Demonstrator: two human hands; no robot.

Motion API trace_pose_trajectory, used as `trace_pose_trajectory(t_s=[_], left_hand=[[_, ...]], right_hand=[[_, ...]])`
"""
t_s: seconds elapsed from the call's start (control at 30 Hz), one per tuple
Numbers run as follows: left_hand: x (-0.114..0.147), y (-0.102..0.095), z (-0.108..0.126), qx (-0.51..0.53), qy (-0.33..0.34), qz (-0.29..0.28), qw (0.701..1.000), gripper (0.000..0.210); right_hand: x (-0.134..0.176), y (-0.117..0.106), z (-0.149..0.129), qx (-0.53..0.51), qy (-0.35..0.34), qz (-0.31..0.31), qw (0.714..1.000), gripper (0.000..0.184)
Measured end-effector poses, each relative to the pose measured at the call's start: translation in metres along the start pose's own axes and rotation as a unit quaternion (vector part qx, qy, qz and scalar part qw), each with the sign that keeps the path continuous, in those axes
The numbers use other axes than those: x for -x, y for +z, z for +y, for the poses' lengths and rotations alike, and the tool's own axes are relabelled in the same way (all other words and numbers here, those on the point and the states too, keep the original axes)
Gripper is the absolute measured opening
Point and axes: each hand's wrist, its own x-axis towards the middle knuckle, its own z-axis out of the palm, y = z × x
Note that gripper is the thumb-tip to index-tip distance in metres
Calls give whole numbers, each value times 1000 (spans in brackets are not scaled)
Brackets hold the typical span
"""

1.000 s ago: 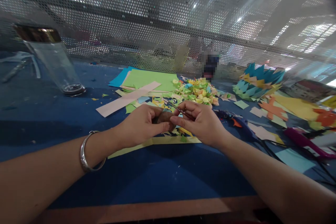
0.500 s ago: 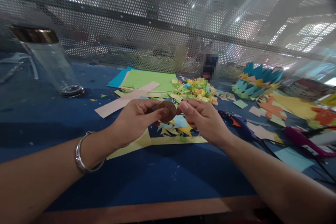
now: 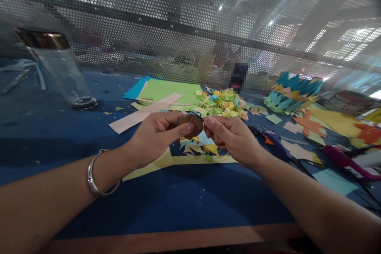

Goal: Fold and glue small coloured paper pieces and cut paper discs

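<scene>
My left hand (image 3: 157, 137), a silver bangle at its wrist, is closed on a small brown disc (image 3: 195, 124), thumb on the near face and fingers behind. The disc looks like wood or card. Close to its right edge, my right hand (image 3: 228, 135) pinches with thumb and forefinger. A thin dark strand (image 3: 200, 116) shows between the fingertips and the disc; what it is, I cannot make out. Below and behind the hands lie folded and cut paper scraps (image 3: 205, 139) and a pale yellow paper strip (image 3: 190, 160).
A lidded glass bottle (image 3: 64, 71) stands on the left. Green paper sheets (image 3: 175, 87) and a pile of folded paper pieces (image 3: 226, 103) lie behind the hands. Blue (image 3: 278, 147) and magenta (image 3: 345, 160) glue guns with cords and a spiky paper piece (image 3: 293, 93) are on the right.
Both hands stay nearly in place. The disc has turned slightly and shows more of its face. The dark strand, sticking up before, now lies closer along the disc's top edge.
</scene>
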Motion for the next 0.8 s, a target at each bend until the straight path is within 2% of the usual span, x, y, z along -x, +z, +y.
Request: trace_pose_trajectory(t_s=[0.8], left_hand=[[-3, 0, -1, 110, -9, -30, 993, 13]], right_hand=[[0, -7, -4, 52, -32, -16, 998, 53]])
